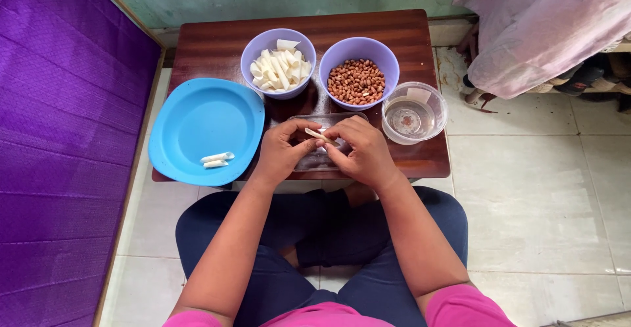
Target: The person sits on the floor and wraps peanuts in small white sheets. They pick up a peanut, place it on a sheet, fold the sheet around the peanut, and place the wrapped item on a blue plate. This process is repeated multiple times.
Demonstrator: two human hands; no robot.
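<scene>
My left hand (281,151) and my right hand (363,153) meet over a clear flat tray (309,163) at the near edge of a small dark wooden table (217,44). Together they pinch a thin pale strip (321,135) between the fingertips. A purple bowl of white strips (278,62) and a purple bowl of peanuts (359,70) stand just beyond the hands. At the left lies a blue plate (197,116) with two small white rolls (217,160) on it.
A clear bowl of water (414,112) sits at the table's right edge. A purple mat (59,136) runs along the left. Pink cloth (545,24) hangs at the upper right above a tiled floor (545,195). My crossed legs (315,235) lie under the table.
</scene>
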